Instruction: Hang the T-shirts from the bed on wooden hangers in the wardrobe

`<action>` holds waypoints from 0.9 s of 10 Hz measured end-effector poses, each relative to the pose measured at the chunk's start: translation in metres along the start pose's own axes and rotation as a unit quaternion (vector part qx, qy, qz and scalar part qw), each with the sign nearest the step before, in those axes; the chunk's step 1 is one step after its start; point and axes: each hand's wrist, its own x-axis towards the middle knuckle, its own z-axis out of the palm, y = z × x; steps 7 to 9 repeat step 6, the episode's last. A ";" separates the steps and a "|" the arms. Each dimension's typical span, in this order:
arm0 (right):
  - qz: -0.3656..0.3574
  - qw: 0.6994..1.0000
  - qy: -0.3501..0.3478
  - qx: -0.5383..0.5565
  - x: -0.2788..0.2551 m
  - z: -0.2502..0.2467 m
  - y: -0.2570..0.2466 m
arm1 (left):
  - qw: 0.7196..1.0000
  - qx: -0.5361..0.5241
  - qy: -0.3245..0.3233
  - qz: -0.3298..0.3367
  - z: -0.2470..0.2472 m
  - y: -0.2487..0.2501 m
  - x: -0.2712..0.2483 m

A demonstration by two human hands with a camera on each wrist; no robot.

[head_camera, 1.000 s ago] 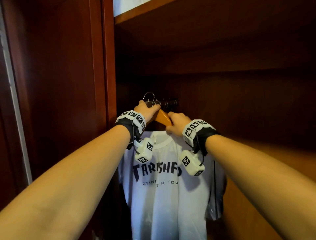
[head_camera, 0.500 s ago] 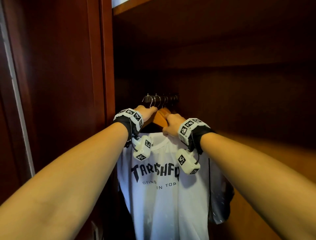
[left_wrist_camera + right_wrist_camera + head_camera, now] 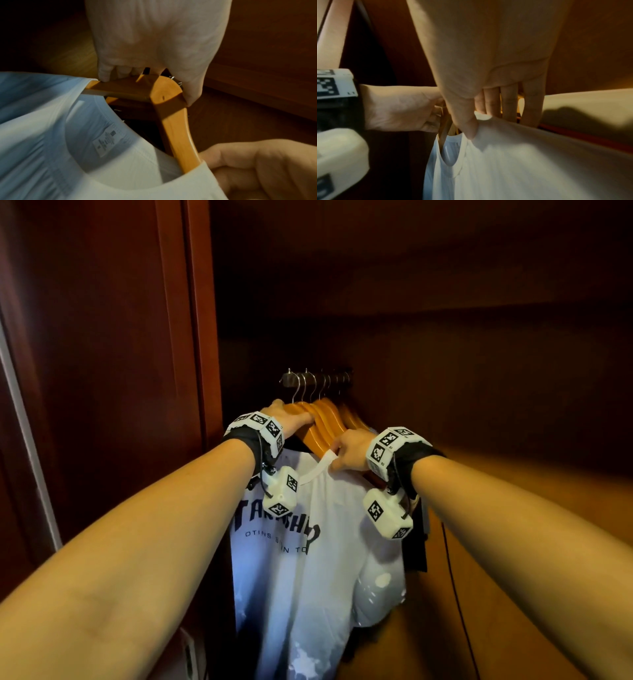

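Observation:
A white T-shirt (image 3: 308, 570) with dark lettering hangs on a wooden hanger (image 3: 313, 436) whose hook sits on the wardrobe rail (image 3: 291, 379). My left hand (image 3: 291, 419) grips the top of that hanger (image 3: 164, 94), fingers on one side and thumb on the other. My right hand (image 3: 349, 450) pinches the shirt's collar (image 3: 323, 462) at the right shoulder; in the right wrist view the thumb (image 3: 467, 127) presses the white fabric (image 3: 522, 162) against the fingers. The neck label (image 3: 106, 140) shows inside the collar.
Several more wooden hangers (image 3: 346, 417) hang behind on the same rail. A dark garment (image 3: 416, 542) hangs behind the shirt to the right. The wardrobe's dark wooden side panel (image 3: 191, 337) stands close on the left, its back wall (image 3: 479, 371) further in.
The hanger's hook has gone onto the rail and the shirt has shifted right. My left hand stayed on the hanger top; my right hand moved down to the collar.

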 end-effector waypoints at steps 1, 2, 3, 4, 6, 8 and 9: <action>0.001 1.000 0.014 0.010 0.001 0.004 0.004 | 1.000 -0.021 0.001 0.002 0.003 -0.002 0.002; 0.010 0.999 0.033 -0.011 0.002 0.007 0.004 | 1.000 -0.025 0.007 -0.013 0.003 -0.001 -0.004; 0.018 0.998 0.055 -0.030 0.000 0.010 0.002 | 0.999 -0.021 0.023 -0.020 0.007 -0.005 -0.006; 0.040 0.997 0.058 -0.044 -0.012 0.008 0.000 | 1.000 -0.002 0.012 -0.013 0.007 -0.008 -0.013; 0.081 0.994 0.065 -0.017 -0.045 -0.005 -0.011 | 0.997 0.020 -0.050 0.048 -0.013 -0.013 -0.030; 0.081 0.994 0.065 -0.017 -0.045 -0.005 -0.011 | 0.997 0.020 -0.050 0.048 -0.013 -0.013 -0.030; 0.081 0.994 0.065 -0.017 -0.045 -0.005 -0.011 | 0.997 0.020 -0.050 0.048 -0.013 -0.013 -0.030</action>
